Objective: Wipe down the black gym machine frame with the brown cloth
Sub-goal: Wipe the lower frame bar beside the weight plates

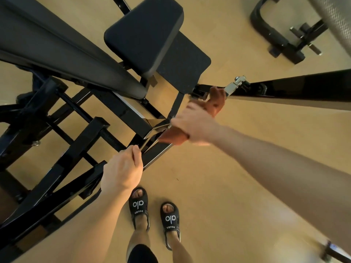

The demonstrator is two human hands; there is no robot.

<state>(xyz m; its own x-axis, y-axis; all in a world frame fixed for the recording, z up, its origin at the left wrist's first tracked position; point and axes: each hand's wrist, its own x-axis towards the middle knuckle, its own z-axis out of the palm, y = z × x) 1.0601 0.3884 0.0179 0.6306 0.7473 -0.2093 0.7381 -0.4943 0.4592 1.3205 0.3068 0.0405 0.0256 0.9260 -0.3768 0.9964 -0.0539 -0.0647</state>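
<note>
The crumpled brown cloth [214, 103] sits bunched in the right hand [193, 124], which grips it against the black steel gym machine frame [62, 162]. It lies where a long glossy beam runs off to the right. The left hand [123, 171], nearer the body, curls round a lower bar. The 2 hands are apart. The beam's long axis leads rightward, so the right hand looks better placed to wipe along it.

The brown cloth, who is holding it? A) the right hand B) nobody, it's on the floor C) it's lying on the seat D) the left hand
A: the right hand grips the brown cloth against the black frame, while the left hand holds a frame bar with no cloth in it.
</note>
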